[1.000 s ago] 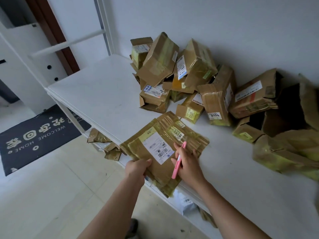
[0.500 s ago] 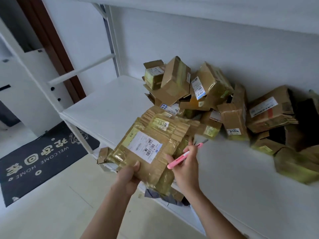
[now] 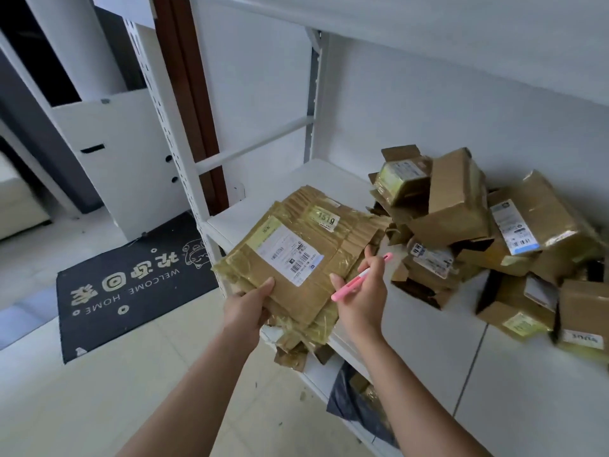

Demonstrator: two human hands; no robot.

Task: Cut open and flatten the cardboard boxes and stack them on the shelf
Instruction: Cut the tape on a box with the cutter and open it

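1. The left hand (image 3: 247, 311) grips the near edge of the flattened boxes (image 3: 296, 255), thumb on top, holding them above the front left corner of the shelf (image 3: 428, 341).
2. The right hand (image 3: 361, 291) pinches a pink cutter (image 3: 361, 277) and steadies the stack's right edge; its blade cannot be made out.
3. The piled boxes (image 3: 487, 225) lie right of the stack, against the wall at the shelf's back.

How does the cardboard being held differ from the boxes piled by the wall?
The held cardboard is flattened into thin layers; the piled boxes keep their bulky shape, some gaping open. The left hand and right hand grip the held cardboard, while the piled boxes lie on the shelf. Both are brown, taped and labelled.
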